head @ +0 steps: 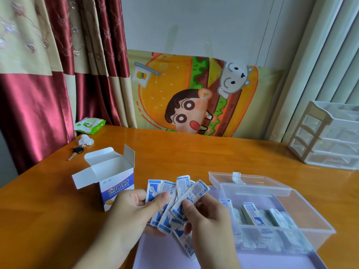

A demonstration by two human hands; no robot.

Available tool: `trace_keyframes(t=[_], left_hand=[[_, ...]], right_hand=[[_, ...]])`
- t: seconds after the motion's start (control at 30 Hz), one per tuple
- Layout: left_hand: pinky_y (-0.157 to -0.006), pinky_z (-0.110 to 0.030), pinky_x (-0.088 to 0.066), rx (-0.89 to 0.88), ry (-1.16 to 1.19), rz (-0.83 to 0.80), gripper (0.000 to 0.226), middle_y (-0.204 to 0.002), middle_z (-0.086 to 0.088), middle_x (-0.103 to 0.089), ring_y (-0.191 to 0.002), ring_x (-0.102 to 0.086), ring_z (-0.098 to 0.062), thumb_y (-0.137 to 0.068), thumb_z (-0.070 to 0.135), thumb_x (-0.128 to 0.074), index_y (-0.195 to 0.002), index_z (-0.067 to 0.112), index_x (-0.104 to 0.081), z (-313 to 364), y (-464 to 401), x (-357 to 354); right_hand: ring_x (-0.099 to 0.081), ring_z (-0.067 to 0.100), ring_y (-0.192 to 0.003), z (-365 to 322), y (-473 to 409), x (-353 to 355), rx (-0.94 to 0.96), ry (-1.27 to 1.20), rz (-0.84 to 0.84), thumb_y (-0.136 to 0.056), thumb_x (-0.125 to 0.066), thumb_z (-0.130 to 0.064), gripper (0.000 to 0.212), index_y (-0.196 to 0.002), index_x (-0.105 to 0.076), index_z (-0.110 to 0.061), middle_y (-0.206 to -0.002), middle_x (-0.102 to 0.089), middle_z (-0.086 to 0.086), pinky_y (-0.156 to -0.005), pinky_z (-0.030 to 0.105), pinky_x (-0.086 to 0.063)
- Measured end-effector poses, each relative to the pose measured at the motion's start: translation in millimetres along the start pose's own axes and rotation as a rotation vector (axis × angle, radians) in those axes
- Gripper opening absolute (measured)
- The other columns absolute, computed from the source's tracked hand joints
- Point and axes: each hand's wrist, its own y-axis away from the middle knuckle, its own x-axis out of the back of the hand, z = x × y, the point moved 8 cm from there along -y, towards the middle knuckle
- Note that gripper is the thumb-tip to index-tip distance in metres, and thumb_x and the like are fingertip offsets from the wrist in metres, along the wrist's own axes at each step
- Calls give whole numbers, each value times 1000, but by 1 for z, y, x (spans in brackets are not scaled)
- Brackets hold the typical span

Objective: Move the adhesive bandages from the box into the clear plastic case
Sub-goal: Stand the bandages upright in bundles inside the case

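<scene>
Left hand (134, 208): near the front edge of the table, fingers curled under a fanned bundle of bandages (174, 202), thumb pressed on top of them.

Right hand (207, 220): just beside the left, thumb and fingers pinching the lower end of one wrapped strip at the right of the fan; the same hand seems to steady further strips beneath, though the palm hides them.

Bandages: white wrappers with blue print, spread upward and outward between both hands, held above a pale lilac mat (252, 259).

Box (114, 183): cardboard, white and purple, standing upright to the left of the hands, top flaps open.

Plastic case (303, 216): clear, to the right of the hands, resting on the mat, lid tipped back. More bandages (252, 212) stand on edge inside it.

Table (194, 152): orange-brown wood.

Far left of table: key (74, 152), crumpled tissue (85, 140), green pack of wipes (90, 125).

Far right: white drawer unit (328, 136).

Rear: cartoon burger cloth (194, 94) against the wall; red and beige curtain (48, 74).
</scene>
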Motion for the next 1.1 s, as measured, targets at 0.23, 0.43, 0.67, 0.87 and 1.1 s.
trace_keyframes(t=[0.23, 0.43, 0.67, 0.87, 1.1], left_hand=[[-81, -53, -63, 14, -64, -145, 27, -94, -14, -80, -88, -79, -32, -84, 28, -74, -102, 8, -79, -2, 2, -10], [-68, -44, -61, 86, 6, -249, 32, -96, -25, -77, -88, -76, -42, -105, 21, -52, -103, 2, -77, -7, 2, -14], [-54, -33, -56, -87, -411, -251, 25, -67, -20, -70, -60, -66, -34, -98, 8, -63, -86, 17, -83, -6, -4, -4], [-45, -24, -32, -123, -184, -184, 13, -56, -7, -57, -50, -41, -20, -75, 20, -88, -84, 14, -82, 5, -7, 3], [-52, -33, -48, -155, -71, -126, 21, -72, -17, -65, -62, -58, -24, -100, 23, -61, -97, 18, -81, 4, -5, -2]], right_hand=[[-55, 19, -57, 3, 1, -6, 24, 45, -70, -94, -67, -11, 17, -84, -78, -21, -66, -62, 16, -52, 35, -49], [-58, 25, -62, 7, -2, 3, 4, 14, -2, -95, -68, -13, 20, -76, -73, -19, -70, -62, 18, -59, 34, -48], [-65, 19, -82, -17, 2, -1, 211, 71, 24, -80, -62, -22, 16, -85, -73, -32, -97, -65, -8, -77, 27, -52], [-69, 30, -79, 3, 1, -12, 28, 30, -109, -87, -62, -12, 22, -91, -78, -27, -81, -75, 8, -74, 38, -57], [-70, 25, -72, -1, 4, -12, -67, -78, -136, -95, -60, 1, 24, -88, -78, -13, -80, -78, 8, -66, 30, -54]])
